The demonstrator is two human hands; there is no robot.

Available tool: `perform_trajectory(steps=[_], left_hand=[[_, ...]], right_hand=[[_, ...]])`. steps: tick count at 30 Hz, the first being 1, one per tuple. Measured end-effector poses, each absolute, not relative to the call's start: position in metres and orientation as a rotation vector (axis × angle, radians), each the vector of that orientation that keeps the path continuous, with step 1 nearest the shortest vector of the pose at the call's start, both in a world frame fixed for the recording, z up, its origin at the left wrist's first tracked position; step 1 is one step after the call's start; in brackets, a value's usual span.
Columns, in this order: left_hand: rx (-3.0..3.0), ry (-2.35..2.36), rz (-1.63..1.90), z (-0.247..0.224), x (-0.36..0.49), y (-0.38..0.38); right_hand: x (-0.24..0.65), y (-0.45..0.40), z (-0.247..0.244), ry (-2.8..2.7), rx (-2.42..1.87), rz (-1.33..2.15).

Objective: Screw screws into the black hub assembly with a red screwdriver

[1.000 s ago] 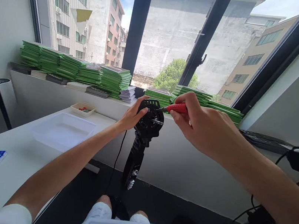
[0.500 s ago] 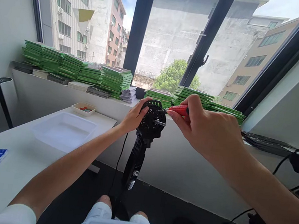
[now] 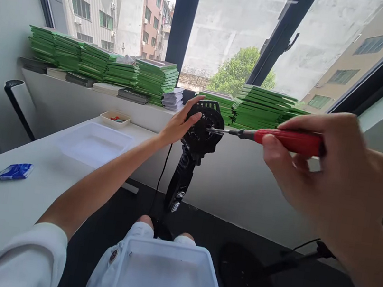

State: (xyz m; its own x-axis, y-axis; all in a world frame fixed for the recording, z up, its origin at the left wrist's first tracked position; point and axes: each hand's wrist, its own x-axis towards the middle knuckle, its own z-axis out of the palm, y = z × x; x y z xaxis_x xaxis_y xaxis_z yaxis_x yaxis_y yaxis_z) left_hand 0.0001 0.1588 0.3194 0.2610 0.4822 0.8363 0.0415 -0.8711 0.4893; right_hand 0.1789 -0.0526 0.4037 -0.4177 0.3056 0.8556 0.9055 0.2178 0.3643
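A black fan motor head (image 3: 205, 141) stands in front of me on a black post (image 3: 180, 180) with silvery knobs or buttons low on its front. My left hand (image 3: 179, 125) is closed around the upper left of the head, thumb on the front face. In my right hand (image 3: 337, 179), to the right, is a red-handled screwdriver (image 3: 287, 140). Its shank points left at the middle of the head and overlaps the metal shaft there. Whether the tip touches anything I cannot tell.
A white tray (image 3: 175, 252) rests on my lap. On the white table (image 3: 28, 208) at left are a clear plastic bin (image 3: 96, 141), a small tray of red bits (image 3: 114, 121) and a blue packet (image 3: 15, 172). Green stacks (image 3: 153, 82) line the windowsill. A round black base (image 3: 249, 286) stands on the floor.
My right hand has pulled back to the right and closer to me with the screwdriver, whose long shank now shows. My left hand still grips the motor head. The view has tilted down.
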Motion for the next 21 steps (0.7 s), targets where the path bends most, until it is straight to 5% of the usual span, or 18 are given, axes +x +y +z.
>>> perform_trajectory(steps=[6,13,16,21], left_hand=[[2.247,0.573,1.671,0.274,-0.015,0.146],[2.471,0.629,1.585,0.122,-0.049,0.054],[2.981,0.370,0.892,0.058,-0.066,-0.002],[3.179,0.799,-0.345,-0.013,-0.072,-0.055]], right_hand=[[0.195,-0.098,0.275,-1.829,-1.211,-0.645],[0.190,-0.130,0.089,-1.795,-1.563,0.252],[0.189,-0.150,0.051,-1.870,-1.564,0.552],[0.185,-0.174,0.019,-2.008,-1.556,0.876]])
